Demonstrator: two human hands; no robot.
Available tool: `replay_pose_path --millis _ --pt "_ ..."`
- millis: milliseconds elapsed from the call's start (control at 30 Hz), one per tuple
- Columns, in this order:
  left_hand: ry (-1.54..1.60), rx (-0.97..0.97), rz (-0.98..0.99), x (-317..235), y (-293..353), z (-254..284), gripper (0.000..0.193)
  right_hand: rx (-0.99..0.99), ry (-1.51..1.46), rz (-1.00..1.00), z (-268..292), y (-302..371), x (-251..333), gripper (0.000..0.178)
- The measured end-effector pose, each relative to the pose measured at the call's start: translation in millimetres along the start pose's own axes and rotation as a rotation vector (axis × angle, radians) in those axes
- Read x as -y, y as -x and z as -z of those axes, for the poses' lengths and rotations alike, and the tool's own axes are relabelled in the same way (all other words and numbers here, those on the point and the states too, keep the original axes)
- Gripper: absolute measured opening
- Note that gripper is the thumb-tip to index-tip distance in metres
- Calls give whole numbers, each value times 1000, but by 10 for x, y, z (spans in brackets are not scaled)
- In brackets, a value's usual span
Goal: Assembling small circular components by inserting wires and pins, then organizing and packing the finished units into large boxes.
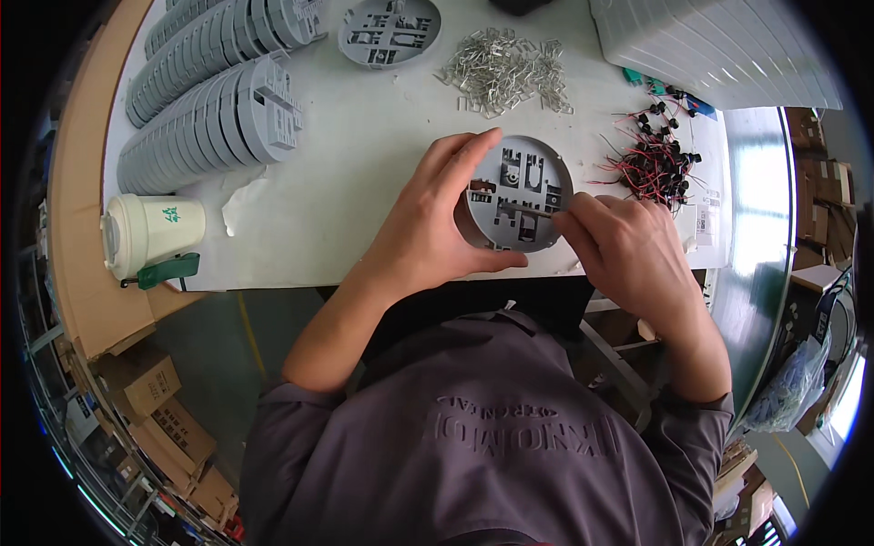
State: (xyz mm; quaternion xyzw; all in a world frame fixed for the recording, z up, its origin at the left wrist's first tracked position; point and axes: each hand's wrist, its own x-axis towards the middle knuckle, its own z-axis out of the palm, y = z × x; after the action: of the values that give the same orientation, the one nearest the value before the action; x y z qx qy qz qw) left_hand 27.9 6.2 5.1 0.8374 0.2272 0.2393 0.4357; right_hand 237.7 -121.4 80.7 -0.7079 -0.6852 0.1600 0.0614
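Note:
My left hand (426, 214) is wrapped round the left side of a round grey plastic housing (487, 223), thumb along the near rim and fingers at the far left. Its face has several slots and moulded compartments, with a small copper-coloured part at the left. My right hand (628, 250) is closed in a pinch at the housing's right edge. A thin, narrow piece seems to run from those fingertips across the face, too small to name. Beyond the housing lies a loose pile of small U-shaped metal pieces (505, 73).
Stacks of similar grey housings (196, 127) stand at the far left, and another single housing (390, 35) lies at the back. A lidded cup (164, 232) rests at the left edge. Black parts with red wires (660, 164) lie right, near a large pale plastic bin (710, 50).

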Motion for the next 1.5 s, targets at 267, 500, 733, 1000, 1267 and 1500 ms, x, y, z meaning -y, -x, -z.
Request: replay_pose_path --millis 267,500,733,1000,1267,1500 --pt "90 -94 -21 9 20 -66 111 -103 60 108 -123 -125 -2 21" --pt "75 -100 -27 7 32 -75 110 -190 74 140 -185 -128 13 20" --pt "79 -100 -30 10 23 -74 109 -200 117 122 -208 -119 -9 19" --pt "85 -90 -30 20 28 -88 109 -212 173 201 -222 -155 40 16" --pt "54 -82 -11 16 59 -62 110 -11 526 238 154 -282 264 14" --pt "73 -83 -18 28 35 -71 112 -2 566 195 43 -245 272 15"
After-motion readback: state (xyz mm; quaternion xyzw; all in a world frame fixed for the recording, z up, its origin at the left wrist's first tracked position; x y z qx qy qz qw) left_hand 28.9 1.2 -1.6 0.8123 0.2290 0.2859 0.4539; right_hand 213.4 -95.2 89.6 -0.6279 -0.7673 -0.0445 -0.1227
